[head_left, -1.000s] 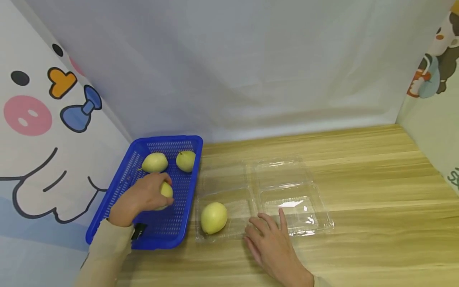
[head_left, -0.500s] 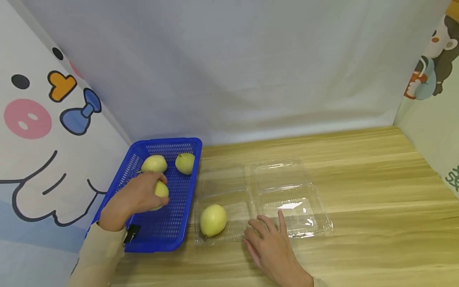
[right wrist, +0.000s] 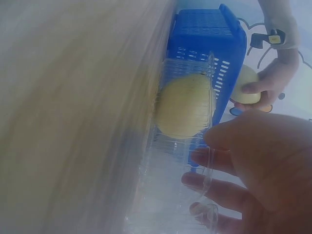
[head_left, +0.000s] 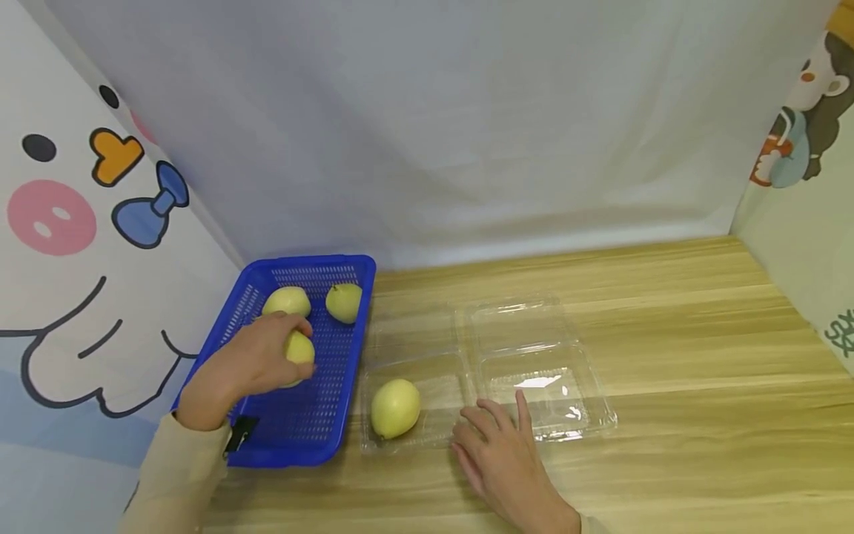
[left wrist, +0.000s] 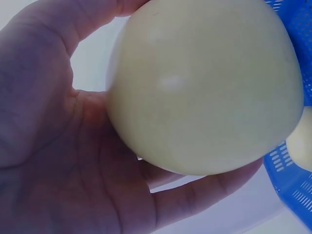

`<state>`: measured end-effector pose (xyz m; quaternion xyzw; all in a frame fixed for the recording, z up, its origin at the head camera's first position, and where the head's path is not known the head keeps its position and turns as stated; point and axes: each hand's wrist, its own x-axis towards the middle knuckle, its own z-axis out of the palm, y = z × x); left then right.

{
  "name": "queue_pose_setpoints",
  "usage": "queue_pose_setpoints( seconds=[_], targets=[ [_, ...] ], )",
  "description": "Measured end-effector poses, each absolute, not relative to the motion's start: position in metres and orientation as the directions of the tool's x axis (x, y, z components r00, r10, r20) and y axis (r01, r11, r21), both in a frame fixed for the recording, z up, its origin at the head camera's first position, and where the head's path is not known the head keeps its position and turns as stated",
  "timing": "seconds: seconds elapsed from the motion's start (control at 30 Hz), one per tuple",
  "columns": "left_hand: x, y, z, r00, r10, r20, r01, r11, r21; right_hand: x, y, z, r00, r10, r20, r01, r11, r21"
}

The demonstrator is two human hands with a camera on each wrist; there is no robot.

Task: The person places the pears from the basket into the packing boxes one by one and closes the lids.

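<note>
Presently the left hand [head_left: 256,363] grips a pear [head_left: 298,351] over the blue basket [head_left: 313,430], while the right hand [head_left: 503,460] rests flat, fingers relaxed, against the clear tray [head_left: 534,386] holding another pear [head_left: 395,406].

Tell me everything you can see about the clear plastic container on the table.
The clear plastic container is a thin, glossy clamshell lying open and flat on the wooden table, right beside the blue basket. It has four shallow moulded compartments. One yellow-green pear sits in the near left compartment; the other three hold nothing. The right hand rests at its near edge, fingers touching the plastic.
</note>
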<state>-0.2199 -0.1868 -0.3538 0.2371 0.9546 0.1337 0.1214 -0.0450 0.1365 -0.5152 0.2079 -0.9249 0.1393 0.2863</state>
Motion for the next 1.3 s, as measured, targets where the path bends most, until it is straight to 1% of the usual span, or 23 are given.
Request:
queue_pose_setpoints(
  seconds=[0.3,0.6,0.83,1.07,1.3],
  targets=[
    [-0.220,-0.187,-0.343,-0.861,0.489,-0.142,0.434,0.851,0.296,-0.045,0.137,-0.515,-0.770,-0.303,0.562,-0.449,0.882,-0.140],
    [-0.215,-0.180,-0.330,-0.843,0.525,-0.119,0.472,0.827,0.306,-0.044,0.137,-0.511,-0.788,-0.298,0.539,-0.440,0.884,-0.155],
    [-0.214,-0.177,-0.320,-0.847,0.522,-0.098,0.475,0.827,0.300,-0.043,0.136,-0.511,-0.793,-0.296,0.532,-0.437,0.886,-0.158],
    [-0.199,-0.176,-0.307,-0.851,0.517,-0.096,0.465,0.825,0.319,-0.043,0.136,-0.512,-0.790,-0.299,0.535,-0.441,0.883,-0.158],
    [-0.187,-0.169,-0.297,-0.841,0.536,-0.073,0.491,0.814,0.310,-0.044,0.137,-0.512,-0.784,-0.298,0.544,-0.444,0.882,-0.158]
  ],
)
